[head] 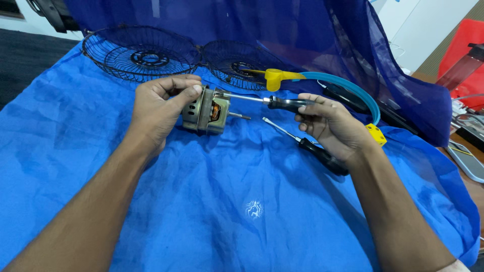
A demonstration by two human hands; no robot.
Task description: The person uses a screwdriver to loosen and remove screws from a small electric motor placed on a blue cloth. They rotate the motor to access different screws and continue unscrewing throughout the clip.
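A small electric motor (205, 111), its metal casing open enough to show copper windings, is held just above a surface draped in blue cloth (212, 201), a thin shaft pointing to the right; the left hand (160, 107) grips it from the far side, fingers (179, 83) curled over the top and thumb pressed on the casing; the right hand (327, 123) holds a screwdriver (262, 99) by its black handle, fingers wrapped round it, the metal tip set against the upper edge of the motor; a second screwdriver (307, 146) lies on the cloth beneath that hand, its handle partly hidden by the palm; beyond the motor rest two black wire fan guards (141, 53), side by side on the cloth, the right one partly covered by a yellow and light-blue curved piece (322, 80) that arcs behind the right hand to a yellow block (376, 134); a sheer dark-blue fabric (282, 30) hangs at the back; a red object (466, 45) and a pale flat device (466, 158) sit at the right edge, well apart from the hands.
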